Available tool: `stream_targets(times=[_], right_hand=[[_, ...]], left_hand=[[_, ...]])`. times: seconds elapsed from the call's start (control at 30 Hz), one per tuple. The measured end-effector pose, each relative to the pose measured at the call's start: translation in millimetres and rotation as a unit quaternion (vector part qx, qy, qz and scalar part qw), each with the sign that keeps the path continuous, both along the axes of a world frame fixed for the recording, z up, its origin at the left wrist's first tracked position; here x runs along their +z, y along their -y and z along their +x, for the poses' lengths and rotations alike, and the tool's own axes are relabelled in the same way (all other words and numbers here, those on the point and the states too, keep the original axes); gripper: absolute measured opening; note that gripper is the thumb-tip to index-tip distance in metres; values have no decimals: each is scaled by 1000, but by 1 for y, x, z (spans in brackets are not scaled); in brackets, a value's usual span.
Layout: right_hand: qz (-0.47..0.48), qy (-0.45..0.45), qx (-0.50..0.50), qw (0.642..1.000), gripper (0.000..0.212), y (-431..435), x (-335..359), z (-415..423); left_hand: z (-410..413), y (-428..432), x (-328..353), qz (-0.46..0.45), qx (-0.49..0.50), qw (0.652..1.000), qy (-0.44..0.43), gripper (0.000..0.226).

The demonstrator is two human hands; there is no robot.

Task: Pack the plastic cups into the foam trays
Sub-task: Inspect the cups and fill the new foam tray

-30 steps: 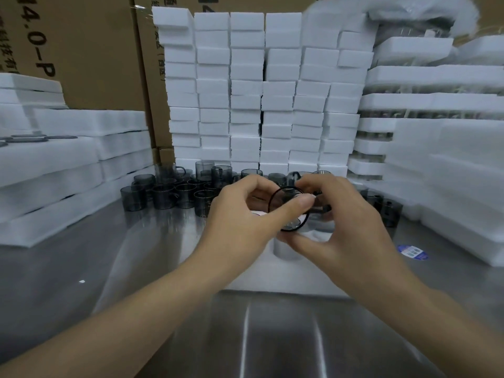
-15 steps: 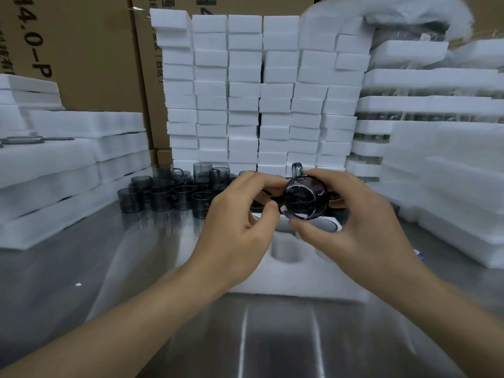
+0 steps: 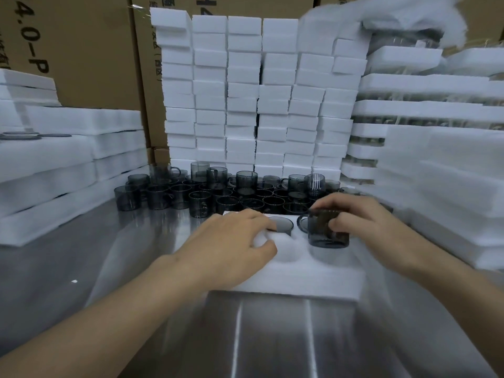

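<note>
Landmark: the foam tray (image 3: 286,279) lying on the steel counter (image 3: 272,336) directly before us; every place below is given from it.
Writing: on the cardboard box (image 3: 81,50) behind and to the left of the tray we read "4.0-P", printed sideways and cut off at the edge; the small print on the box next to it is too blurred to read.
Right hand (image 3: 362,222): over the tray's right side; its fingers and thumb grip one smoky grey cup (image 3: 327,230), which is upright with its handle to the left; we cannot tell whether the base sits in a pocket.
Left hand (image 3: 231,241): lies on the tray's left part and holds nothing; the two hands are apart.
Counts in the tray: one seated cup (image 3: 282,223) at the far side, by the left fingertips; one empty pocket (image 3: 289,253) near the middle.
Loose cups (image 3: 218,192): clustered just behind the tray; too many and too overlapped for us to count.
Foam blocks (image 3: 245,105): stacked behind the cups in about six columns.
Foam tray stacks (image 3: 68,159): on the left, with more on the right.
</note>
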State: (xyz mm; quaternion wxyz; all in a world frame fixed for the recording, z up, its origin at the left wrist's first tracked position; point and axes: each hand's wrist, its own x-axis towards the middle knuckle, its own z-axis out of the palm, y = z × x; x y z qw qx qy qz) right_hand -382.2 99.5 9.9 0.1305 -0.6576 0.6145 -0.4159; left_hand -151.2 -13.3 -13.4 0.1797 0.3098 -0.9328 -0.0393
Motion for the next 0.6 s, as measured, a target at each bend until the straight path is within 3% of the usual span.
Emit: stream_targets(times=[0.2, 0.6], right_hand=[[20, -102, -38, 994, 43, -4, 1, 1], [55, -104, -21, 993, 43, -10, 2, 6]], left_hand=[[-2, 1, -3, 9, 9, 1000, 1, 41], [-4, 6, -8, 20, 7, 1000, -5, 41]])
